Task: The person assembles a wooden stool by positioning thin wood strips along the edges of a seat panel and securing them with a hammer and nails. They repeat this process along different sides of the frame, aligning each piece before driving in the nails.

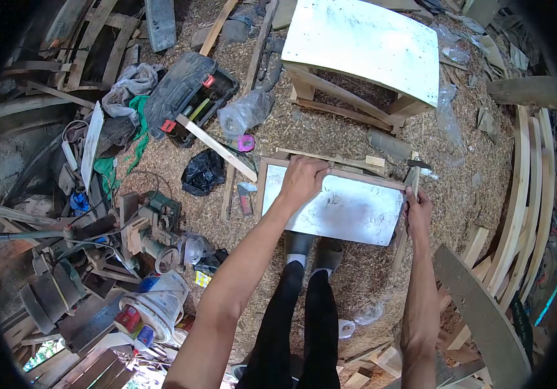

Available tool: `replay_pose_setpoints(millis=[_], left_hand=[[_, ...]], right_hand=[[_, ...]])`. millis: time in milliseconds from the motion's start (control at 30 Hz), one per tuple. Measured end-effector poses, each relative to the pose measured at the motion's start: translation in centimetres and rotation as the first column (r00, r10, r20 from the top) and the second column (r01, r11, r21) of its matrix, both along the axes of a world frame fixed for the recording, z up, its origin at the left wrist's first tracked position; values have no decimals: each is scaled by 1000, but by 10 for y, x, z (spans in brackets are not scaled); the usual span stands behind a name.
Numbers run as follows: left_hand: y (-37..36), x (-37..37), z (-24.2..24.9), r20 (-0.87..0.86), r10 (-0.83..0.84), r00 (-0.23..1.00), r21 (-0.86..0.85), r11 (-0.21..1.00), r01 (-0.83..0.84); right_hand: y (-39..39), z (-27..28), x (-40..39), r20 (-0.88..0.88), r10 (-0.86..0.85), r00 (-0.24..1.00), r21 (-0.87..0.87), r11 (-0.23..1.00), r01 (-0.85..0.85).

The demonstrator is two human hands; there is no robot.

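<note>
A white panel (pixel 346 211) with a thin wooden frame along its far and left sides lies in front of my feet. My left hand (pixel 304 178) is closed over the far edge of the frame, left of its middle, with the wrist lying across the white surface. At the far right corner, my right hand (pixel 419 204) has its thumb and fingers closed on the frame's end. Just beyond that hand is a hammer (pixel 417 165), its dark head above the corner. A small wood block (pixel 375 161) sits past the far edge.
Beyond stands a white-topped wooden piece (pixel 362 45). An open black toolbox (pixel 191 91), a pink tape measure (pixel 246 142) and a wood strip (pixel 217 148) are at the far left. Machinery (pixel 162 220) and buckets (pixel 158 305) crowd the left; long planks (pixel 518 201) line the right. Shavings cover the ground.
</note>
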State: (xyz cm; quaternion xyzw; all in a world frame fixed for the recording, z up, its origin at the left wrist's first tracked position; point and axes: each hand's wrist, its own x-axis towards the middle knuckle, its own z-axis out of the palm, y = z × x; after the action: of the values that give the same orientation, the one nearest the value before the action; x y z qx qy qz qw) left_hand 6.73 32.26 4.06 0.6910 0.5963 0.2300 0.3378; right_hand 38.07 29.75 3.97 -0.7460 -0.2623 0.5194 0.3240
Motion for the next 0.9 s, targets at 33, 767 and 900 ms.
replay_pose_setpoints(millis=[33, 767, 900], left_hand=[[0, 0, 0, 3, 8, 1000, 3, 1000, -8], [0, -12, -6, -40, -113, 993, -59, 992, 110], [-1, -12, -6, -39, -119, 992, -62, 991, 116]], right_hand=[[0, -1, 1, 0, 0, 1000, -2, 1000, 0], [-3, 6, -4, 11, -27, 1000, -6, 1000, 27], [-8, 0, -1, -62, -49, 997, 0, 999, 49]])
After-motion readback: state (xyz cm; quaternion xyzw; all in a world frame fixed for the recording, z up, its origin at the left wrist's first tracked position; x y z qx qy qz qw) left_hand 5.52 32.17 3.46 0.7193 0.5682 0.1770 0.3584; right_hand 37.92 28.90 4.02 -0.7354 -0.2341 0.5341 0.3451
